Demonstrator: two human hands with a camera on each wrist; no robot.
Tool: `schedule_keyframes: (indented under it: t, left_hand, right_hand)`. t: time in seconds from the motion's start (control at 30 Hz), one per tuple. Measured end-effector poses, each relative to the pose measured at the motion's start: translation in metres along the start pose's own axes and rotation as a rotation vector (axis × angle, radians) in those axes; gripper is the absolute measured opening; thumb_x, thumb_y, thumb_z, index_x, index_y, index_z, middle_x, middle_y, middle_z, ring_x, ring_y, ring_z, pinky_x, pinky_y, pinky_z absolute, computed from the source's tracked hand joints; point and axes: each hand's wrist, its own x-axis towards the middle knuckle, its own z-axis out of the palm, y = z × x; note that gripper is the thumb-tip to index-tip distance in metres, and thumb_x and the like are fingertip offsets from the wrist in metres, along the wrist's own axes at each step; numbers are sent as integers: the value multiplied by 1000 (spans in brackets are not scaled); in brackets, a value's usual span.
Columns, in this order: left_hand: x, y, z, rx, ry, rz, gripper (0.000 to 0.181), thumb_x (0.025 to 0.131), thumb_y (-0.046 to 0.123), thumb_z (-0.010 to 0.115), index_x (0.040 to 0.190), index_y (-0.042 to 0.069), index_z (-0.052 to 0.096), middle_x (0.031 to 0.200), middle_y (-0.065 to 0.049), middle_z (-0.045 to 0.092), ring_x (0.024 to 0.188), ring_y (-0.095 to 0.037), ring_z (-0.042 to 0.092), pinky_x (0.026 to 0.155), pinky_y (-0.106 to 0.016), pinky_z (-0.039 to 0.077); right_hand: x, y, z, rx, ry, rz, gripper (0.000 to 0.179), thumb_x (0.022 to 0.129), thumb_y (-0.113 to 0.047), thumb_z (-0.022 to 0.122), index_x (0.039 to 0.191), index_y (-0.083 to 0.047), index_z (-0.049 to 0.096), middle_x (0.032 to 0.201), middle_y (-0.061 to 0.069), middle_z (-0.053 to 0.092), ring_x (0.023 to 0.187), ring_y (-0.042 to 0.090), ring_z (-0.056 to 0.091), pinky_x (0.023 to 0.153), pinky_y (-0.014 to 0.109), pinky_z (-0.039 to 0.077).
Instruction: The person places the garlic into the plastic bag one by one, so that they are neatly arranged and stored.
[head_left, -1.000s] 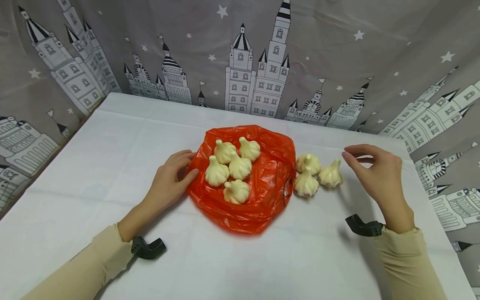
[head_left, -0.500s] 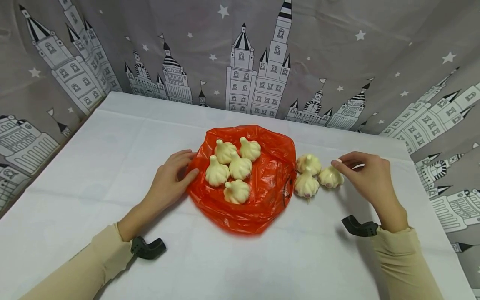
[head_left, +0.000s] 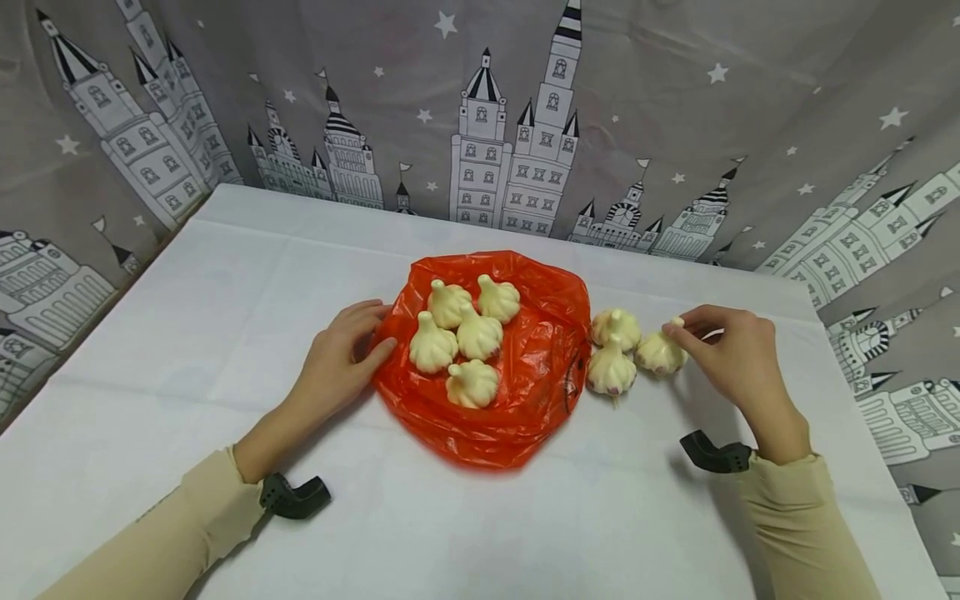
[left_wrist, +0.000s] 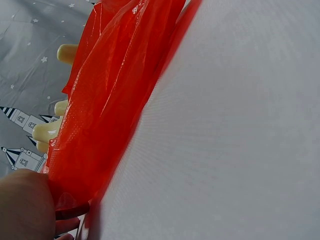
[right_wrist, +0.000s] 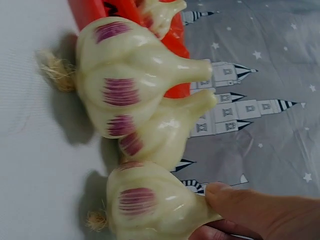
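A red plastic bag (head_left: 536, 350) lies with its mouth spread wide, and several garlic bulbs (head_left: 480, 333) sit inside it. My left hand (head_left: 341, 350) grips the bag's left rim; in the left wrist view, part of the fingers is hidden by the red film. To the right of the bag, my right hand (head_left: 738, 350) pinches the stem of a garlic bulb (head_left: 660, 354) between thumb and fingers. Purple streaks and a tuft of roots show on this bulb (right_wrist: 145, 200) in the right wrist view. Two other garlic bulbs (head_left: 612, 368) stand between it and the bag.
A white cloth (head_left: 480, 533) covers the table. Behind it hangs a grey curtain (head_left: 637, 67) printed with castles and stars. A dark curved device is strapped at each wrist, below beige sleeves (head_left: 795, 508).
My right hand has moved left and slightly down from beside the rightmost garlic bulb and now pinches its stem. The left hand and the bag have stayed in place.
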Motion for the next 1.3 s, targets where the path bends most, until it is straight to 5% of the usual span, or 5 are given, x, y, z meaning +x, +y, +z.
schedule_keyframes:
  t: [0.1, 0.3, 0.4, 0.77, 1.3]
  left_hand:
    - [-1, 0, 0, 4, 2, 2, 21, 99, 11, 69, 117, -1, 73, 147, -20, 62, 146, -38, 48, 119, -65, 38]
    - [0, 0, 0, 9, -1, 1, 22, 100, 12, 68, 117, -1, 73, 147, -20, 61, 147, -38, 47, 120, -65, 37]
    - [0, 0, 1, 12, -2, 0, 23, 99, 12, 68, 118, -1, 73, 148, -20, 61, 147, -38, 47, 120, -65, 37]
    - [0, -1, 2, 9, 7, 5, 22, 99, 10, 69, 117, -2, 73, 147, -20, 62, 146, -38, 48, 119, -66, 37]
    - [0, 0, 1, 0, 15, 8, 20, 99, 11, 68, 113, -2, 73, 145, -21, 62, 145, -38, 49, 120, -64, 38]
  right_hand:
    - [0, -2, -6, 4, 30, 3, 19, 93, -27, 81, 98, -9, 82, 88, 12, 81, 75, 23, 77, 68, 18, 42]
    - [0, -4, -15, 31, 106, 8, 19, 92, -24, 81, 99, -7, 83, 85, 15, 80, 69, -28, 50, 64, 6, 40]
    - [0, -4, -19, 34, 151, 1, 19, 92, -22, 81, 99, -5, 82, 84, 17, 79, 68, -34, 44, 66, 5, 38]
    - [2, -25, -28, 137, 321, -19, 17, 90, -18, 85, 102, -6, 83, 89, 17, 79, 75, -26, 54, 69, 5, 40]
    - [-1, -62, -29, 228, 333, -135, 14, 89, -14, 85, 101, -7, 83, 88, 8, 78, 79, -14, 61, 72, 8, 46]
